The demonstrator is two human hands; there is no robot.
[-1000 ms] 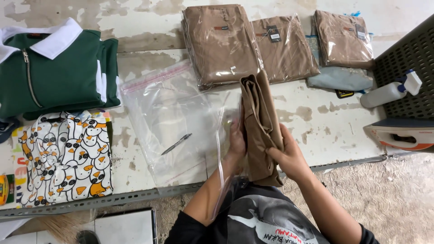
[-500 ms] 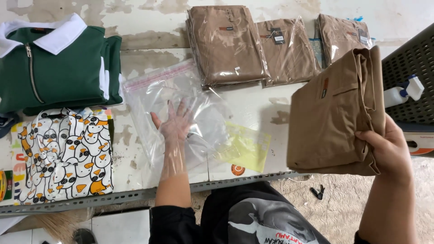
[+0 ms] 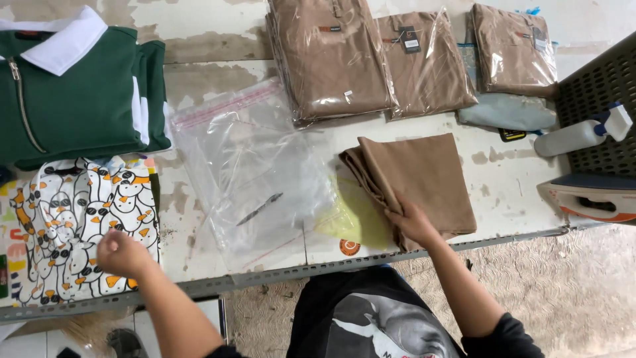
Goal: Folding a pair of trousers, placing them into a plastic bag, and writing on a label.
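Brown cloth, a folded garment (image 3: 417,180), is laid flat on the worn white table (image 3: 218,59), its long axis tilted slightly from near left to far right, folded layers fanned at the left edge. The right hand (image 3: 414,222) is pressed flat on its near edge, fingers spread. The left hand (image 3: 119,252) is curled loosely closed over the penguin-print fabric (image 3: 73,212), beside a clear plastic bag (image 3: 252,172).

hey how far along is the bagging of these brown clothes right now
Done: three bagged brown garments lie along the table's far edge. In hand: the right hand presses a folded brown garment, not yet bagged, beside the clear zip bags; the left hand rests on the penguin-print fabric. Left: that garment is unbagged, and the green zip shirt too.
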